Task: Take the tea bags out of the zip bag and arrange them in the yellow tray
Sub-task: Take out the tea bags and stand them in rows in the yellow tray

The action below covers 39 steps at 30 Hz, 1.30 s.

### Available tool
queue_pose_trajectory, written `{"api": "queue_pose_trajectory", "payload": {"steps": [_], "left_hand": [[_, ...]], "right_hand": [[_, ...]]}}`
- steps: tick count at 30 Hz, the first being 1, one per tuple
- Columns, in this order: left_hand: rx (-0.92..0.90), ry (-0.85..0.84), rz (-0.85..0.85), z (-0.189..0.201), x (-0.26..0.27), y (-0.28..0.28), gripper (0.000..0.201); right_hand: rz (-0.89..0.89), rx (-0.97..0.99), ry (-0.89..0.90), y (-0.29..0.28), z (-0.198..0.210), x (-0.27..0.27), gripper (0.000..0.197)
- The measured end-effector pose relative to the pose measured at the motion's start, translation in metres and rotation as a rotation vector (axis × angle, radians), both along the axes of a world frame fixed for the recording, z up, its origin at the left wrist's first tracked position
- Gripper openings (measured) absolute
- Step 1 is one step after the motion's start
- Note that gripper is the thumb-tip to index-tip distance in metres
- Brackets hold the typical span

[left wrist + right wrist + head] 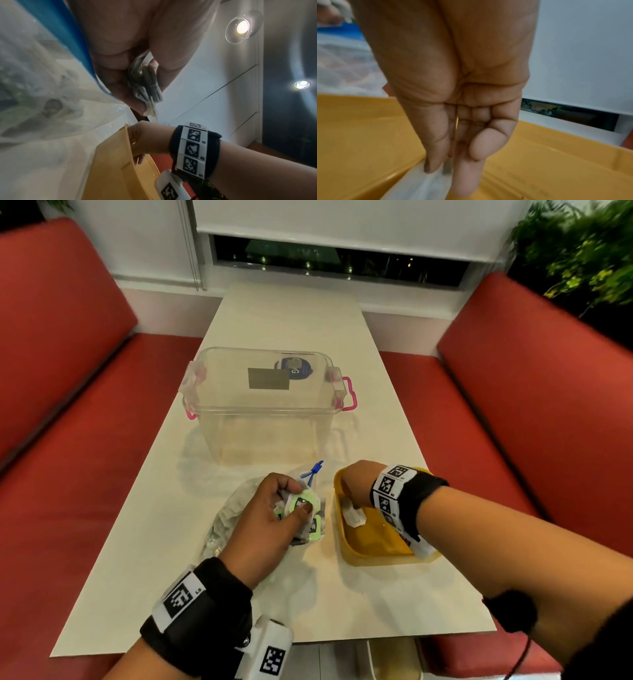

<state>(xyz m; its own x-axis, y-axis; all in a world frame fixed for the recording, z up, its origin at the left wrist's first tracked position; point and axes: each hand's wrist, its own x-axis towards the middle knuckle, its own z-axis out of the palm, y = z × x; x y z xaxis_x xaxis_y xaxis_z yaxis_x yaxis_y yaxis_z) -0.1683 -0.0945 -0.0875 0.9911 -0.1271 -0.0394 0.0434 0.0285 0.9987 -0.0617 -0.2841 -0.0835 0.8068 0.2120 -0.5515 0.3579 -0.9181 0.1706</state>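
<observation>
My left hand (297, 501) rests on the clear zip bag (222, 520) and grips a bundle of tea bags (303, 501) with green tags. The left wrist view shows that bundle (143, 81) pinched between thumb and fingers, beside the bag's blue zip strip (68, 33). My right hand (350, 497) reaches down into the yellow tray (342, 537). It pinches one white tea bag (354, 516) just above the tray floor. In the right wrist view the thumb and straight fingers (464, 186) hold that tea bag (421, 188) inside the tray (359, 135).
A clear plastic box (263, 405) with pink latches stands behind the bag and tray, in the middle of the white table (284, 320). Red bench seats (68, 440) flank both long sides. The blue zip slider (313, 469) sticks up near the box.
</observation>
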Motion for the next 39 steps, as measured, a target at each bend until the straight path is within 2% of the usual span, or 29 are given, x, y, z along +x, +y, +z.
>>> {"api": "queue_pose_trajectory", "payload": {"steps": [4,8,11,14,17,22,24,26,27,30,34,36,39], "left_hand": [[0.013,-0.008,-0.031,0.002,-0.002,0.002,0.015],[-0.011,0.059,-0.048,0.007,-0.003,0.003,0.013],[0.016,0.076,-0.048,0.007,-0.002,0.005,0.016],[0.051,0.086,-0.059,0.005,-0.001,0.006,0.019],[0.082,0.105,-0.064,0.005,0.000,0.003,0.021],[-0.011,0.201,-0.074,0.014,0.004,-0.010,0.021],[-0.093,0.259,-0.074,0.023,0.007,-0.017,0.029],[-0.156,0.285,-0.076,0.030,0.011,-0.021,0.046],[-0.175,0.278,-0.070,0.033,0.011,-0.023,0.048],[-0.171,0.194,-0.027,0.034,0.011,-0.025,0.029],[-0.056,0.011,-0.084,0.033,0.009,-0.020,0.019],[0.050,-0.099,-0.117,0.033,0.008,-0.018,0.017],[0.170,-0.204,-0.125,0.034,0.007,-0.018,0.016]], "right_hand": [[0.102,-0.171,0.013,0.006,-0.017,0.002,0.064],[0.052,-0.165,0.043,0.008,-0.017,0.006,0.041],[0.041,-0.206,0.102,0.004,-0.020,0.009,0.052],[0.019,-0.144,0.119,0.002,0.002,0.004,0.051],[-0.009,0.066,0.042,-0.008,0.043,-0.009,0.022],[-0.028,0.499,-0.333,-0.009,0.099,-0.056,0.025],[0.035,0.561,-0.409,0.001,0.100,-0.079,0.020],[0.087,0.580,-0.439,0.011,0.093,-0.096,0.015],[0.102,0.590,-0.448,0.013,0.089,-0.102,0.014],[0.107,0.662,-0.448,0.009,0.082,-0.109,0.014],[0.005,0.867,-0.492,-0.007,0.089,-0.105,0.021],[-0.049,0.909,-0.505,-0.011,0.094,-0.099,0.026],[-0.058,0.887,-0.413,-0.010,0.099,-0.093,0.013]]}}
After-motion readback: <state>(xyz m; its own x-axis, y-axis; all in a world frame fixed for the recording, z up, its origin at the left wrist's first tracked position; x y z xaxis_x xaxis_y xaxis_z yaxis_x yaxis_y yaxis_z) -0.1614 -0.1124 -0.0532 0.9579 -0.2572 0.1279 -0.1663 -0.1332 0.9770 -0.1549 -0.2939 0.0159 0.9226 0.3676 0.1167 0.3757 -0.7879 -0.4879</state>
